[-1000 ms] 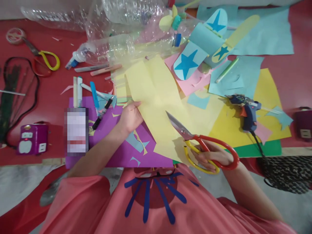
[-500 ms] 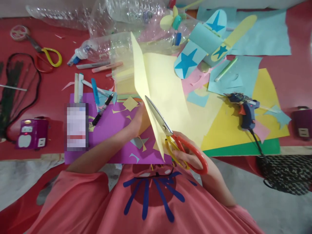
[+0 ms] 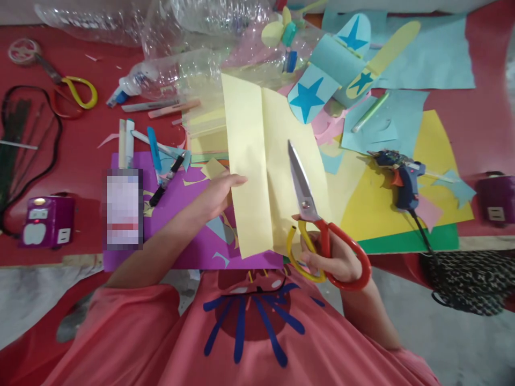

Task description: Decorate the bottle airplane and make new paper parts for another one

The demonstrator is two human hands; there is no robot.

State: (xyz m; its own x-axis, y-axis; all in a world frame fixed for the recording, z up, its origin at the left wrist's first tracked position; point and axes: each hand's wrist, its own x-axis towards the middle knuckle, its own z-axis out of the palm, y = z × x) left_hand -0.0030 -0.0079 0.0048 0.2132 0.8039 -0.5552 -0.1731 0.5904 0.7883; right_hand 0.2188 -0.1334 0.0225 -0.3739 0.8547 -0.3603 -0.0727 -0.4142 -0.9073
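A pale yellow sheet of paper [image 3: 248,161] with an upright crease stands before me, its left panel turned up toward me. My left hand [image 3: 225,192] pinches that panel's left edge, thumb on the front and fingers hidden behind. In my right hand [image 3: 336,257] are scissors [image 3: 306,206] with one red and one yellow handle loop. Their blades are closed and point up and away, over the right part of the sheet. Beneath the sheet lies purple paper [image 3: 173,236] strewn with small paper scraps.
A phone [image 3: 123,209], pens and a marker lie left. A glue gun [image 3: 406,182] rests on yellow paper at right. Behind are clear plastic bottles [image 3: 169,80] and a blue paper model with stars [image 3: 333,69]. Another pair of scissors [image 3: 60,80] is far left, above a purple box [image 3: 50,220].
The sheet's left panel has swung from nearly edge-on to facing me. My right hand has moved the scissors right, away from the fold. More of my left thumb shows.
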